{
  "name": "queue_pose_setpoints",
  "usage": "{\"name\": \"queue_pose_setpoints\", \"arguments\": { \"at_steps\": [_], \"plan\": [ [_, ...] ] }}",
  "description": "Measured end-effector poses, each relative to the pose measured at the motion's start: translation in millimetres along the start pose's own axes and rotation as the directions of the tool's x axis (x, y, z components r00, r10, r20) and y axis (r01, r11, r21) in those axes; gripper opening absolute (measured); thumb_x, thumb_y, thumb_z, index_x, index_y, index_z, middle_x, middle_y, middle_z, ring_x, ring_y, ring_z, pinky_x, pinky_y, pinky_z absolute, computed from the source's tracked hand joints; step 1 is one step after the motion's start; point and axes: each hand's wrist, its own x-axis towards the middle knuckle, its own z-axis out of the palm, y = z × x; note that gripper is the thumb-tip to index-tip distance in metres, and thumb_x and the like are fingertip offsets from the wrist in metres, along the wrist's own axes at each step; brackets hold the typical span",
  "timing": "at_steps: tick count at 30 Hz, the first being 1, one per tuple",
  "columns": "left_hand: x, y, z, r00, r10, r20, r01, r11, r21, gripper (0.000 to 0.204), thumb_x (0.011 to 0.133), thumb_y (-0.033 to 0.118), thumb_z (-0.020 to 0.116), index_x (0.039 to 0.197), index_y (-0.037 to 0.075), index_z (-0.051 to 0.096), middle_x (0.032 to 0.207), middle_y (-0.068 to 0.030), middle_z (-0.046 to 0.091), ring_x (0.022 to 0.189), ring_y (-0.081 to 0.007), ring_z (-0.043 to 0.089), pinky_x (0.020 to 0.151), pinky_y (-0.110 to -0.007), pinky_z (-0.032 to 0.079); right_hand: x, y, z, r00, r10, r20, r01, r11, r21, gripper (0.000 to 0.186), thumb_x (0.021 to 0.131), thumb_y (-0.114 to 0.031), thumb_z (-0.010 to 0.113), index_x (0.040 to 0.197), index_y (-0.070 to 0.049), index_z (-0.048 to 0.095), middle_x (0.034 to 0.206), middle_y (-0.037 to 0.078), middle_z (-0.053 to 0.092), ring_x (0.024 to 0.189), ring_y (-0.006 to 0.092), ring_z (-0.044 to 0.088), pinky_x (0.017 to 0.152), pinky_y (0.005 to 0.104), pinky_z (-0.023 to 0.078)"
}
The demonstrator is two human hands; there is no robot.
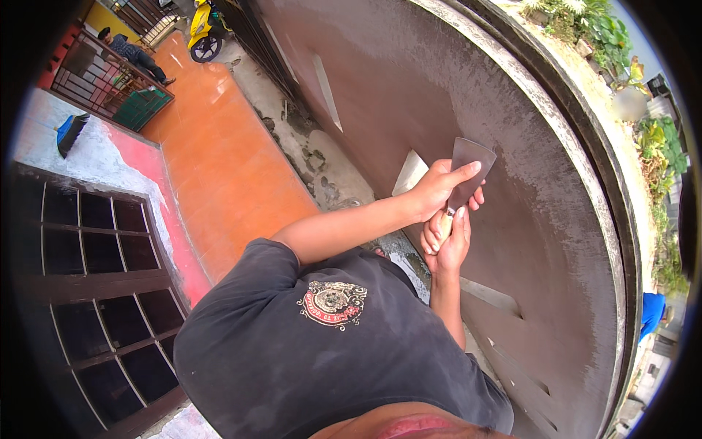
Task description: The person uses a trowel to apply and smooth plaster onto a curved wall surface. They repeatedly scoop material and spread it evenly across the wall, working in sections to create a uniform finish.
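A wide-bladed scraper (472, 160) with a dark metal blade and a pale handle is between my two hands, its blade pointing away from me. My left hand (443, 189) grips the blade near its base, thumb lying flat across the metal. Below it, my right hand (447, 245) is closed round the handle and covers most of it. Both hands are held in front of a brownish wall (541, 241), whose surface looks smooth in places and patchy toward the top edge. Whether the blade touches the wall I cannot tell.
Narrow slots (327, 91) pierce the wall. On the left lie an orange tiled floor (219, 168) and a barred window (102, 234). A broom head (71, 134) hangs nearby. Far back are a seated person (135, 55) and a yellow scooter (203, 33). Plants (610, 44) grow beyond the wall.
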Motion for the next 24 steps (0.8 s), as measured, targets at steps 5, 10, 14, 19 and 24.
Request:
{"name": "queue_pose_setpoints", "arguments": {
  "at_steps": [5,10,14,19,24],
  "plan": [
    [-0.4,-7.3,0.3,0.995,0.038,-0.088,-0.03,0.995,0.095,0.031,0.098,0.033,0.069,0.103,0.003,0.064,0.085,-0.0072,0.068,0.076,-0.0152,0.068,0.067,-0.031,0.058,-4.3,4.3,-5.4,1.0,0.007,-0.028,-0.007,1.0,0.015,0.033,0.111,-0.039,0.035,0.127,-0.011,0.041,0.065,0.005,0.045,0.04,0.0102,0.037,0.035,0.0232,0.034],
    [-0.9,-5.4,0.0,0.986,0.083,-0.143,-0.051,0.975,0.214,0.033,0.096,0.035,0.071,0.1,0.003,0.067,0.084,-0.004,0.068,0.072,-0.0129,0.066,0.064,-0.029,0.055,-2.1,10.6,-3.9,0.999,0.009,-0.038,-0.01,1.0,-0.019,0.037,0.111,-0.041,0.034,0.13,-0.01,0.042,0.064,0.004,0.046,0.04,0.0089,0.037,0.035,0.022,0.033],
    [1.2,-7.7,0.0,0.987,0.067,-0.147,-0.037,0.98,0.195,0.034,0.096,0.039,0.071,0.097,0.005,0.068,0.084,-0.0029,0.067,0.07,-0.0126,0.065,0.064,-0.029,0.056,-0.1,8.4,-6.9,0.998,-0.062,0.013,0.062,0.995,-0.083,0.034,0.112,-0.039,0.034,0.128,-0.012,0.043,0.065,0.004,0.046,0.041,0.0085,0.037,0.035,0.0215,0.032],
    [2.6,-13.9,-3.9,0.981,0.123,-0.152,-0.09,0.974,0.206,0.03,0.096,0.038,0.072,0.09,0.008,0.065,0.074,0.0003,0.063,0.061,-0.0095,0.063,0.058,-0.026,0.055,-1.4,12.3,-10.1,0.998,-0.016,-0.056,0.01,0.995,-0.103,0.033,0.111,-0.041,0.036,0.123,-0.012,0.044,0.062,0.003,0.045,0.039,0.0087,0.036,0.036,0.0218,0.032],
    [3.9,-13.6,-3.3,0.971,0.045,-0.235,-0.001,0.983,0.184,0.032,0.096,0.038,0.071,0.09,0.006,0.066,0.077,-0.0015,0.065,0.065,-0.0096,0.063,0.059,-0.027,0.053,-0.1,6.3,-7.0,0.998,0.02,-0.063,-0.028,0.992,-0.124,0.034,0.111,-0.042,0.036,0.118,-0.01,0.045,0.062,0.002,0.044,0.039,0.0071,0.035,0.036,0.0216,0.032]
  ]
}}
